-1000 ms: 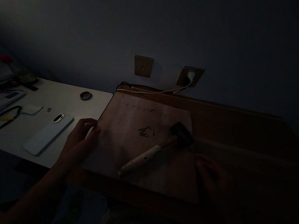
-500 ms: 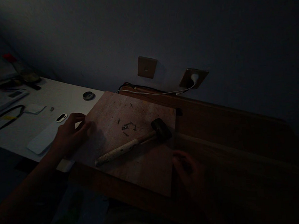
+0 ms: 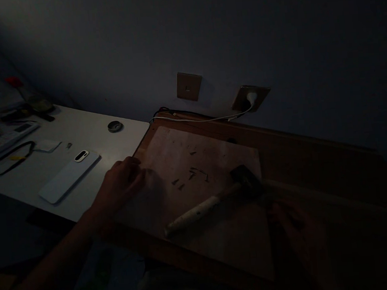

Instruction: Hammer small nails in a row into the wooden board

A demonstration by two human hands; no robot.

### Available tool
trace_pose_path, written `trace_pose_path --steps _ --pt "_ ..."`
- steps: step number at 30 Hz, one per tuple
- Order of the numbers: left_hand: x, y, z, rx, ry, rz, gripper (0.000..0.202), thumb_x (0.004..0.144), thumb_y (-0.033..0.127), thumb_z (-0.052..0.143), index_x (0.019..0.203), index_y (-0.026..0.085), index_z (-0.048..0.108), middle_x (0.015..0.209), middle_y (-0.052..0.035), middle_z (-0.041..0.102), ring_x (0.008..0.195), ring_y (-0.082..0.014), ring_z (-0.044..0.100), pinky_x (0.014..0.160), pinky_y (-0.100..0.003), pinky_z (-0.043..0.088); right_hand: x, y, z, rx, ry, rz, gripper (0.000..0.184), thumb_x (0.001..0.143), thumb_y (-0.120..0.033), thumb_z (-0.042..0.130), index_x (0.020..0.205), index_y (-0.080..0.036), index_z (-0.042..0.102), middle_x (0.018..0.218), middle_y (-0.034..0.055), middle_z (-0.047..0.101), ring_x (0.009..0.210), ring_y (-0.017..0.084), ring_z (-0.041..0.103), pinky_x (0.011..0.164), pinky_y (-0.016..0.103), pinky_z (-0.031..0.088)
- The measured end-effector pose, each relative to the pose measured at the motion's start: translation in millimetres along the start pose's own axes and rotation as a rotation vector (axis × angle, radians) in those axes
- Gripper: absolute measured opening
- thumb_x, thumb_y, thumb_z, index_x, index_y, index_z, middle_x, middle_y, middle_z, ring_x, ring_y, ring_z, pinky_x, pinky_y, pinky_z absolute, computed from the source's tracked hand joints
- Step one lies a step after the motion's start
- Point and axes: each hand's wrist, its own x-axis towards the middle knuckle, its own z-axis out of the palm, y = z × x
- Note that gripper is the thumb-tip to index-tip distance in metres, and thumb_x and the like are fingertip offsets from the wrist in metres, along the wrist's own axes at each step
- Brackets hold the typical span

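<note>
The room is very dark. A flat wooden board lies on a brown wooden surface. My left hand grips the board's left edge, fingers curled over it. My right hand is at the board's right edge, dim and hard to make out. On the board lie a hammer with a pale handle and dark head, and several small nails scattered just behind it.
A white table stands to the left with a white phone, a small round dark tin, cables and clutter. On the wall are a switch plate and a socket with a white plug and cord.
The board slid left onto the white table, then back right to the brown surface, both hands moving with it. The hammer and nails shifted with it, and the nails scattered a little.
</note>
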Motion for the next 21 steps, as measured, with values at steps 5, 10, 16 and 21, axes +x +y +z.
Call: trace_pose_path --steps 5,10,16,21 --pt "-13 31 27.1 0.044 -0.118 0.182 0.023 0.096 0.036 0.051 0.102 0.020 0.067 0.101 -0.0100 0.072 0.094 -0.0270 0.065 0.083 -0.039 0.052 15 23 -42 -0.243 0.095 0.058 0.050 0.082 -0.057 0.055 0.107 -0.017 0.074 0.114 0.0199 0.079 0.102 0.041 0.074 0.084 0.052 0.059" --pt "-16 57 36.9 0.011 -0.195 0.286 0.024 0.098 0.026 0.050 0.112 0.018 0.068 0.112 -0.0128 0.073 0.104 -0.0275 0.066 0.089 -0.039 0.054 21 46 -66 -0.295 0.106 0.020 0.040 0.087 -0.051 0.054 0.108 -0.023 0.074 0.117 0.0178 0.079 0.107 0.042 0.073 0.087 0.055 0.058" --pt "-9 63 43.6 0.102 -0.207 0.253 0.028 0.096 0.020 0.056 0.122 0.017 0.067 0.116 -0.0135 0.075 0.107 -0.0275 0.068 0.089 -0.038 0.056 22 46 -74 -0.340 0.117 0.001 0.038 0.085 -0.052 0.052 0.097 -0.022 0.071 0.114 0.0217 0.078 0.103 0.043 0.074 0.090 0.058 0.057" --pt "-7 61 45.8 0.133 -0.189 0.205 0.023 0.100 0.024 0.052 0.115 0.019 0.068 0.109 -0.0115 0.075 0.099 -0.0267 0.069 0.084 -0.039 0.056 25 39 -75 -0.351 0.112 -0.018 0.037 0.084 -0.053 0.053 0.093 -0.023 0.072 0.108 0.0213 0.080 0.096 0.042 0.075 0.083 0.058 0.059"
